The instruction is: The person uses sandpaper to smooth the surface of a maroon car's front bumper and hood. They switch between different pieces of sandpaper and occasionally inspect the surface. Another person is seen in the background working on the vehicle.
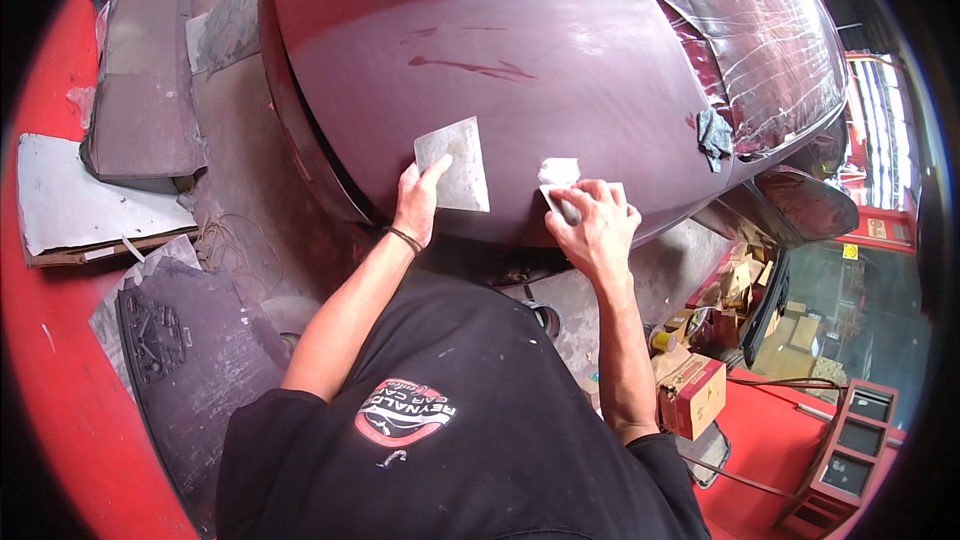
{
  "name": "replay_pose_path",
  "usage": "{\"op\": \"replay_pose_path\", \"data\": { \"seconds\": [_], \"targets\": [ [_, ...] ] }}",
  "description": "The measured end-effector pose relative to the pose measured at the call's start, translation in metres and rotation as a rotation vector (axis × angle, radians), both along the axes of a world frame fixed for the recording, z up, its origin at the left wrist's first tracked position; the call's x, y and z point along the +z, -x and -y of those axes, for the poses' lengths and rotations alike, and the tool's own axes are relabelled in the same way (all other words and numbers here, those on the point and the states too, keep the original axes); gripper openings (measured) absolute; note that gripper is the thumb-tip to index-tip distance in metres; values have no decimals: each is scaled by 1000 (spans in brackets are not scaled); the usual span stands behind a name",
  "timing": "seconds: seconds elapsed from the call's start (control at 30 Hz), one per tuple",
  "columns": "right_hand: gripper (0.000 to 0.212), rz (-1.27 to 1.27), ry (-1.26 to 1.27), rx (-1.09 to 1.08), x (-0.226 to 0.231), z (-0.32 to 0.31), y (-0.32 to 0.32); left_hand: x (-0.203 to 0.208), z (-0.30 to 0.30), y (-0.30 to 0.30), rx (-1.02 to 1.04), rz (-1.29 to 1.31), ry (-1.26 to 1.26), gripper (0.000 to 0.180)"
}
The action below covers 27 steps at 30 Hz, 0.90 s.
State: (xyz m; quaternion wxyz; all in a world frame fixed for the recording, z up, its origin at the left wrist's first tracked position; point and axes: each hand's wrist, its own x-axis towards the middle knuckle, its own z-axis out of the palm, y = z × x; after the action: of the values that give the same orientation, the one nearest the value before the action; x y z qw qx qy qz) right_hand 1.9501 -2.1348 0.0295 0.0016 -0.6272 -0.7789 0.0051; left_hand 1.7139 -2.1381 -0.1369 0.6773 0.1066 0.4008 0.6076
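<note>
White patch on maroon hood, a flat tool in each hand

White, smeared patch of paste [559, 171] near the edge of the broad, curved maroon car hood [600, 70]; clock centred on the patch. Hood surface matte and dusty-looking nearby, glossier red toward 11 o'clock; darker red streaks [475, 68] also at 11.

Just below the patch, at 6: small flat grey spreader [568, 210] in the right hand [600, 230]. Fingers bunched close together over the spreader, gripping it; most of the blade hidden. Cannot tell whether its edge presses the surface.

At 9: thin, four-sided grey plate [462, 175], scuffed and mottled, in the left hand [418, 202]. Thumb flat on the upper face, the other fingers mostly hidden beneath; narrow grip, plate pinched between.

Further out. Crumpled blue-grey cloth [714, 138] lying on the hood toward 3. Wrinkled, clear plastic sheeting [775, 50] over the windshield area at 2. Red-and-tan cardboard box [692, 395] at 5. Dark, scratched flat panel [215, 350] at 8. White flat panel [75, 195] at 9, with a dull grey-brown panel [145, 90] just above it.
</note>
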Motion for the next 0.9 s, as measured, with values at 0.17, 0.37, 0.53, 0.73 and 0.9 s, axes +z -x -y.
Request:
{"op": "replay_pose_path", "data": {
  "seconds": [0.17, 0.37, 0.53, 0.73, 0.9],
  "targets": [
    [34, -49, -114, 48, -11, -29, 5, 1, 1, 0, 2, -3, 11, 34],
    [35, -21, -77, 19, -20, -35, 3, 6, 2, -1, -1, 26, 37, 32],
    [33, -9, -112, 47, -22, -26, 3, 3, 2, 3, 7, 59, 29, 28],
    [33, -51, -28, 0, -17, 19, -6, 4, 1, 3, -2, 58, 14, 28],
    [34, -52, -15, 13, -7, 14, -9, 2, -1, 2, -6, 51, 13, 29]
  ]
}}
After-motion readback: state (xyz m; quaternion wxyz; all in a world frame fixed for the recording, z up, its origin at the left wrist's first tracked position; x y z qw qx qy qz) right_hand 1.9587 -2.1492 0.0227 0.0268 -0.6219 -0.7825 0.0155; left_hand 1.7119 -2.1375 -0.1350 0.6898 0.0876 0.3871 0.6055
